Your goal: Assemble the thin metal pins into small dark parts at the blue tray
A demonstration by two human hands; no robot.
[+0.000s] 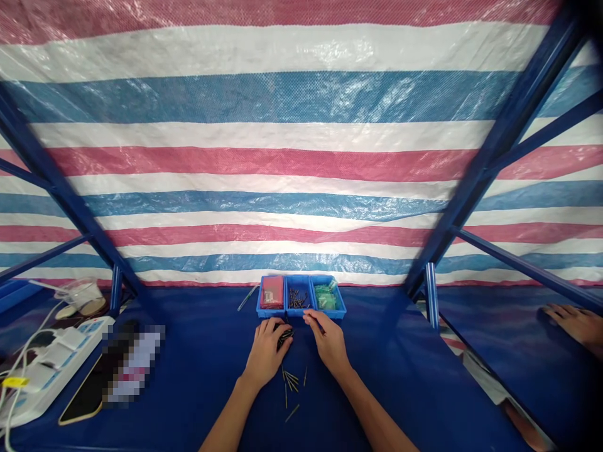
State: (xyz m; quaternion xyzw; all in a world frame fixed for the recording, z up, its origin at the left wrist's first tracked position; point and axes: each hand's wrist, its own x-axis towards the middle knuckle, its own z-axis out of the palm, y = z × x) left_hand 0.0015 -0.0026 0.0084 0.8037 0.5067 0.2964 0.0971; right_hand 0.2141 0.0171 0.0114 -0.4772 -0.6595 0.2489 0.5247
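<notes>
My left hand [267,353] is curled over a small bunch of dark, thin metal rods [285,338] just in front of the blue bins. My right hand [328,344] is pinched closed near the front edge of the middle bin [298,311]; whatever its fingertips hold is too small to make out. Similar dark rods [296,297] lie inside that bin. Between my forearms, several loose slender rods [291,380], looking like drill bits, are scattered on the blue tabletop [207,376].
The left bin [271,313] holds a reddish packet [272,292], the right bin [332,313] green-and-clear bags [326,296]. A pen-like stick [247,298] lies beside them. At left are a power strip [61,364] and phone [85,389]. Another person's hand [572,320] rests far right.
</notes>
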